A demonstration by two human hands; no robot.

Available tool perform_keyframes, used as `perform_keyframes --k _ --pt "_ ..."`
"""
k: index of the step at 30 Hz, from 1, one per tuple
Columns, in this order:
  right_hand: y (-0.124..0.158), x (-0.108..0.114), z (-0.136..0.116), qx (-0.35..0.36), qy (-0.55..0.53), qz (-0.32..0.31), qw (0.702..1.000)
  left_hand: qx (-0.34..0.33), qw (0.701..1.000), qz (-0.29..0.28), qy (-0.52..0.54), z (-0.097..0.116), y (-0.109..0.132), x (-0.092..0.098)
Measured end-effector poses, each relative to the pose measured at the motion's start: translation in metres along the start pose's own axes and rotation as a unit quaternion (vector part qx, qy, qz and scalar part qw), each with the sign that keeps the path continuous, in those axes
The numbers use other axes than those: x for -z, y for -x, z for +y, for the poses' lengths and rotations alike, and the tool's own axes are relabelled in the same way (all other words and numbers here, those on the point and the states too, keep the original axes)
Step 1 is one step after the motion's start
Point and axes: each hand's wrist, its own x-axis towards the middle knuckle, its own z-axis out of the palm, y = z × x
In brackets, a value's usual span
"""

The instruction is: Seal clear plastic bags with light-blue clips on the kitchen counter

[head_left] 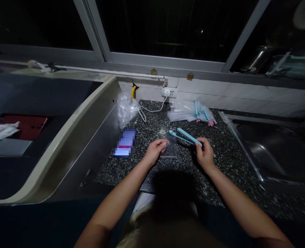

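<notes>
Over the dark speckled counter (152,172), my right hand (205,155) pinches the hinged end of a light blue clip (188,135), whose two arms spread apart toward the left. My left hand (155,151) is closed, thumb against fingertips, at the left edge of a small clear plastic bag (170,148); the bag's top lies close to those fingers. A phone (125,143) with a lit, blurred screen rests left of my left hand. Behind the clip, a clear bag (182,112) lies with more blue clips (200,110) and pink pieces (209,122).
A metal sink (276,144) is at the right. At the left stands a large beige-edged appliance (72,144). Crumpled clear plastic (126,110) and a white cable (155,110) from a wall socket (169,92) lie toward the back, below the window.
</notes>
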Motion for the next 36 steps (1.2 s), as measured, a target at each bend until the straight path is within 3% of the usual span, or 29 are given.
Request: perform_keyframes --k 5,17,32,36 --pt "0.004 -0.004 -0.008 0.018 -0.022 -0.031 0.999 0.024 0.998 -0.05 -0.003 0.001 0.004 -0.005" --pt "0.012 -0.011 -0.024 0.054 -0.054 -0.075 0.994 0.093 0.994 -0.061 0.011 -0.002 0.005 -0.011" --pt "0.011 -0.011 -0.023 0.039 -0.069 -0.092 0.993 0.03 0.999 -0.026 0.009 -0.006 0.004 -0.01" --pt "0.007 -0.008 -0.026 0.094 -0.009 -0.096 0.991 0.018 0.999 -0.024 -0.029 -0.007 0.005 -0.01"
